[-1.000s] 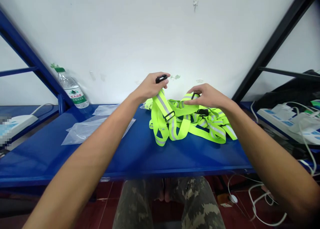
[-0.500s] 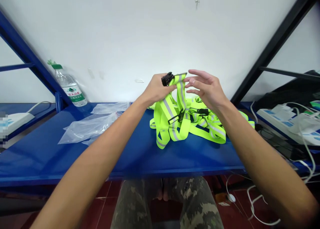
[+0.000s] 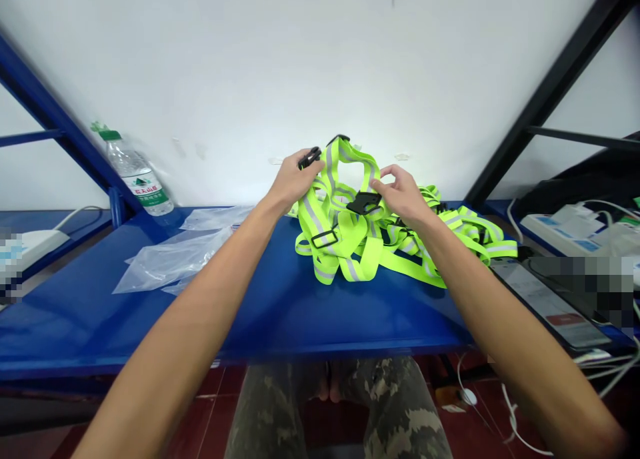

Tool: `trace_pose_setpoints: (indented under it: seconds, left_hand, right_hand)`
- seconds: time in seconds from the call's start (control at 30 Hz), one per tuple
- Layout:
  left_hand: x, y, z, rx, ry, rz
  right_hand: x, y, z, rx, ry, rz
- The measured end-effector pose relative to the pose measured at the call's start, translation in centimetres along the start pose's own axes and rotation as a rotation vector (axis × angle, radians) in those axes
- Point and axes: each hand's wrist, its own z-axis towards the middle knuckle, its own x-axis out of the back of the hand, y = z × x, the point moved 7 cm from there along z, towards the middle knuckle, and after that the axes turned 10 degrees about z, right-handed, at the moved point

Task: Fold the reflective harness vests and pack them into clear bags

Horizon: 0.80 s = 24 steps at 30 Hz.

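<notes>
Both hands hold a neon yellow reflective strap (image 3: pixel 314 212) with a silver-grey stripe, raised above the table. My left hand (image 3: pixel 295 177) is closed on it beside a black buckle part (image 3: pixel 309 157). My right hand (image 3: pixel 400 193) pinches the strap on the other side, close to a second black buckle part (image 3: pixel 364 203). Between the hands the strap arches in an open loop, with a black slider (image 3: pixel 339 139) at its top. A black rectangular slider (image 3: pixel 325 239) hangs lower down. Behind my right hand lies a pile of similar straps (image 3: pixel 457 229), partly hidden by my forearm.
Clear plastic bags (image 3: pixel 173 255) lie on the blue table (image 3: pixel 280 319) at left. A water bottle (image 3: pixel 146 185) leans near the blue frame (image 3: pixel 50 99). At right are a phone (image 3: pixel 555 305), a power strip (image 3: pixel 555 232) and white cables. A white wall stands behind.
My right hand, with fingers spread before, has come down and closed on the strap. The strap has opened into a loop between the hands. My left hand has shifted slightly left.
</notes>
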Motion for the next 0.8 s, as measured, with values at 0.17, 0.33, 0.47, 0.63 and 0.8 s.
trace_pose_setpoints:
  seconds: [0.17, 0.33, 0.47, 0.63, 0.8]
  left_hand:
    - [-0.9, -2.1, -0.7, 0.150, -0.073, -0.146]
    - [-1.2, -1.0, -0.5, -0.015, -0.153, -0.155]
    - [-2.0, -0.7, -0.5, -0.146, -0.191, -0.067]
    - [-4.0, -2.7, -1.3, -0.142, -0.257, -0.081]
    - [-5.0, -3.4, -2.0, -0.129, -0.296, -0.069]
  right_hand:
    - [0.1, 2.7, 1.0, -0.145, 0.085, 0.526]
    - [-1.6, 1.2, -0.3, -0.156, -0.235, 0.761]
    - [-1.6, 0.5, -0.7, -0.059, -0.180, 0.542]
    - [-0.8, 0.9, -0.6, 0.046, -0.027, 0.201]
    - [-0.6, 0.5, -1.1, 0.156, -0.103, -0.027]
